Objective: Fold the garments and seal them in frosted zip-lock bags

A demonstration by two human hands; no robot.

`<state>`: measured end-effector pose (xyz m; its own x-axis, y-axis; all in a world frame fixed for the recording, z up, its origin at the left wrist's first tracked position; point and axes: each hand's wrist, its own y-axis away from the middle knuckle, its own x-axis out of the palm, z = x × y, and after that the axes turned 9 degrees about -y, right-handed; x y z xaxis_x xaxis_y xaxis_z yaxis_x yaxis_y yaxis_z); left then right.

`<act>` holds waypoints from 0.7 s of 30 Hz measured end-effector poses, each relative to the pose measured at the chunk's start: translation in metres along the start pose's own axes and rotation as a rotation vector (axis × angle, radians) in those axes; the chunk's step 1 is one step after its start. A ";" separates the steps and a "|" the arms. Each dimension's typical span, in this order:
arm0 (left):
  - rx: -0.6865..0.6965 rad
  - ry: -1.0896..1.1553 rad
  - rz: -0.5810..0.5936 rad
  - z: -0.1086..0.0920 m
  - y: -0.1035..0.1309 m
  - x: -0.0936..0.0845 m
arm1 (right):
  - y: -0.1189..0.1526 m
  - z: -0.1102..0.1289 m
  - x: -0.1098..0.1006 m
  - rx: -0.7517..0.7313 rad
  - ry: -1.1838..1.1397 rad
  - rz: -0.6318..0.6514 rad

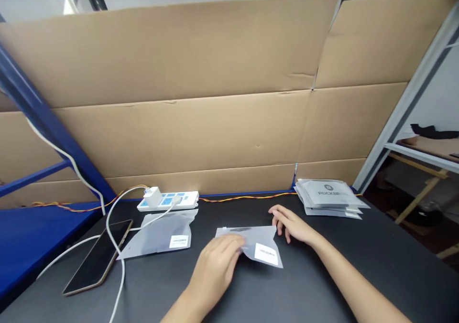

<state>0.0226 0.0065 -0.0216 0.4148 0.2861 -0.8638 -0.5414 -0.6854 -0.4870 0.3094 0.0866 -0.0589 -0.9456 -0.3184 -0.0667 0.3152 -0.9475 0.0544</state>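
Here, both hands are on 1 frosted bag that lies flat in the middle of the black table. The left hand rests palm down on the bag's left end, fingers loose and spread, pressing more than gripping. The right hand touches the bag's top right corner with its fingertips, open and not closed around anything. The bag has a white sticker near its lower edge.

It looks like the bag is being held flat and smoothed down. A next move would call for a firm hold on one edge, because the bag is thin and slippery and could slide on the table.

Another bag with a sticker lies to the left, apart from the hands. A pile of grey bags sits at the back right. A phone lies at the left with a white cable across it, near a power strip.
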 end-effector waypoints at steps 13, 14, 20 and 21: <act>-0.279 -0.408 0.072 0.168 0.071 -0.087 | 0.002 0.000 0.000 -0.009 0.093 0.028; -0.291 -0.421 0.070 0.168 0.073 -0.084 | 0.002 0.000 0.000 -0.007 0.098 0.028; -0.332 -0.472 0.071 0.130 0.038 -0.057 | 0.002 0.001 0.002 -0.010 0.118 0.020; -0.359 -0.504 0.119 0.128 0.034 -0.051 | 0.003 0.002 0.002 -0.011 0.119 0.019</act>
<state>-0.1102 0.0542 -0.0103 -0.0761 0.4145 -0.9069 -0.2475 -0.8889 -0.3856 0.3082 0.0833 -0.0571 -0.9235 -0.3368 -0.1836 0.3342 -0.9414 0.0458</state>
